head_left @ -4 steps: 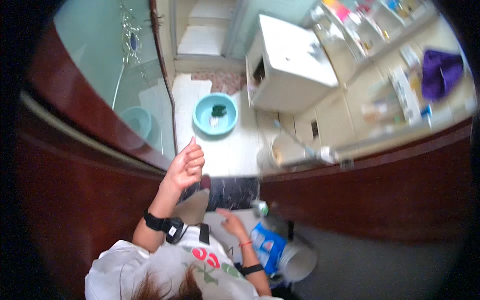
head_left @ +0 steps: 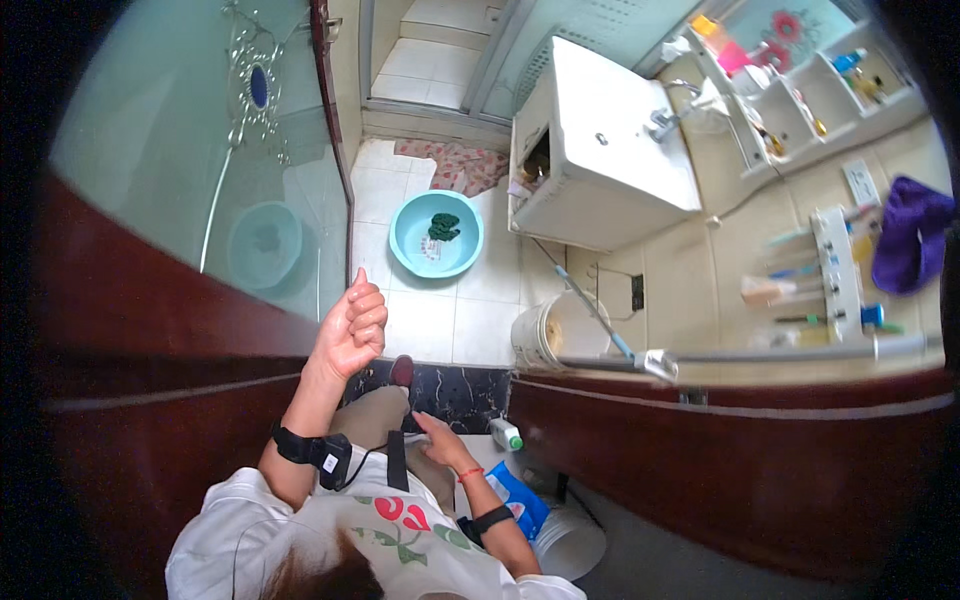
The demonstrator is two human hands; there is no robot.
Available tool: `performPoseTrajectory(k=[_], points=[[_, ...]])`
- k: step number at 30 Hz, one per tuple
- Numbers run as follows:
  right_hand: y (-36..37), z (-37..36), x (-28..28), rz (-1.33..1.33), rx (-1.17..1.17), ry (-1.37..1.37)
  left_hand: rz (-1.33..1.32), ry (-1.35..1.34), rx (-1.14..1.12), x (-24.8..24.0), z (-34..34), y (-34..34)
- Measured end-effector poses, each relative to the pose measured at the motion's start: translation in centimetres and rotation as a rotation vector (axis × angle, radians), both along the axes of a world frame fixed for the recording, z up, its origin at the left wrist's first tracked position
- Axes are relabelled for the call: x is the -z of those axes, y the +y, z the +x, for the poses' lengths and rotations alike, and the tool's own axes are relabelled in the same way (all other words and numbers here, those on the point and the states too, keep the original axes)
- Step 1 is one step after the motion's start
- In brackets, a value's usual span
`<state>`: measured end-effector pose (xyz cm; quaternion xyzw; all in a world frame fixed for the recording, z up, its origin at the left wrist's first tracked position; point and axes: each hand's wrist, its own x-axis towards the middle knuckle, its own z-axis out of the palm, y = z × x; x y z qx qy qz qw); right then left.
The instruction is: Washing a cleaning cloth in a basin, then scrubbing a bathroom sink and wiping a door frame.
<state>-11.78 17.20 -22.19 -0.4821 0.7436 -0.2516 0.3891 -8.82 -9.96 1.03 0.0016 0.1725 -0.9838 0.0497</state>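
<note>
My left hand [head_left: 352, 325] is raised near the edge of the glass door, its fingers curled into the palm and the thumb sticking up; nothing shows in it. Lower down, by the dark threshold, my right hand [head_left: 442, 442] hangs with its fingers stretched out and holds nothing. Beyond my left hand a light blue basin [head_left: 398, 250] stands on the white tiles, apart from both hands. Inside it lie a bunched dark green cloth [head_left: 444, 227] and a small whitish piece. A bottle with a green cap [head_left: 506, 434] is nearest to my right hand.
A glass door [head_left: 150, 190] with a dark red frame stands at left. On the right are a white washbasin cabinet [head_left: 590, 180], a white bucket [head_left: 540, 330] and a purple cloth [head_left: 910, 235]. A blue package [head_left: 518, 500] and another white bucket [head_left: 570, 540] stand beside my right arm.
The view has shifted a little and sharpened. My left hand has moved slightly left relative to the basin, still curled. My right hand sits a bit further left in the picture.
</note>
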Motion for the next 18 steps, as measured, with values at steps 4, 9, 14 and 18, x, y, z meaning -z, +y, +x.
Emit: performPoseTrajectory(k=[4,9,14,18], points=[[-2.2,-1.4,-0.9,0.097,-0.297,0.082,0.079,-0.167,-0.089,-0.5,-2.3,-0.9],[-6.9,-9.1,2.6,0.191,-0.346,0.203,-0.003,-0.129,-0.135,-3.3,-9.2,-6.0],[-6.7,-19.8,-0.2,0.141,-0.045,0.108,-0.078,-0.151,-0.229,-2.7,-14.0,-10.4],[-3.8,-25.8,-4.2,0.198,-0.046,0.051,-0.001,-0.332,-0.26,1.5,-17.6,-13.7]])
